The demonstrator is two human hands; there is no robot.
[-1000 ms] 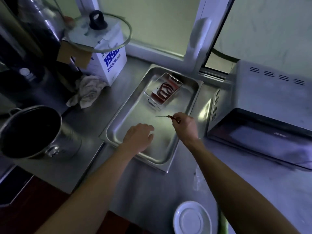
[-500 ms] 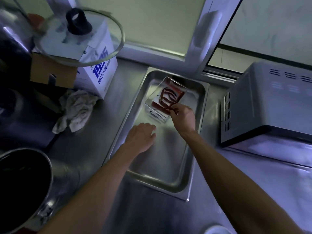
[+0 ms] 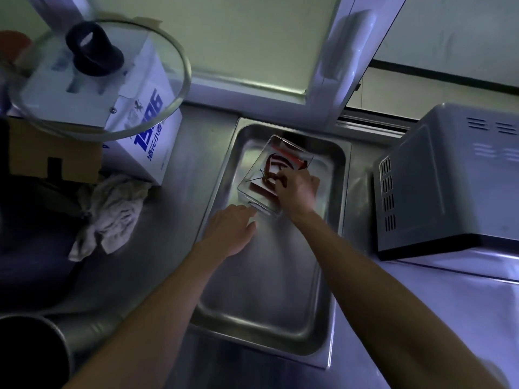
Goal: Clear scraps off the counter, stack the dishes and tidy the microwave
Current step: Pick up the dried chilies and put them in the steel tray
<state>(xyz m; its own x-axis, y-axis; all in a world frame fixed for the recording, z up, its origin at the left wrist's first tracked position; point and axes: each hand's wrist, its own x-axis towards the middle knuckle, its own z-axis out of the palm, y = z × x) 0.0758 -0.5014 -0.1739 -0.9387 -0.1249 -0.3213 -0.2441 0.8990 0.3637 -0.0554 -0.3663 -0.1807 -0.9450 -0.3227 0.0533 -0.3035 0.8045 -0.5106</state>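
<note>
A steel tray (image 3: pixel 280 327) lies on the counter in the middle of the head view. At its far end stands a small clear plastic box (image 3: pixel 254 176) holding red chilli peppers (image 3: pixel 271 164) and thin stems. My right hand (image 3: pixel 296 189) reaches into the box over its near right corner, fingertips pinched among the chillies; whether it holds anything is hidden. My left hand (image 3: pixel 231 228) rests palm down on the tray floor just before the box, fingers together and pointing at the box's near wall. The microwave (image 3: pixel 449 178) sits to the right.
A white carton (image 3: pixel 146 130) with blue print carries a glass pot lid (image 3: pixel 92 80) at the left. A crumpled rag (image 3: pixel 109 214) lies before it. A steel pot (image 3: pixel 31 355) fills the bottom left corner. The window frame (image 3: pixel 337 66) runs behind the tray.
My right hand carried a thin chilli stem from above the tray's middle to the clear box and now dips into it. My left hand slid forward toward the box. The view moved closer.
</note>
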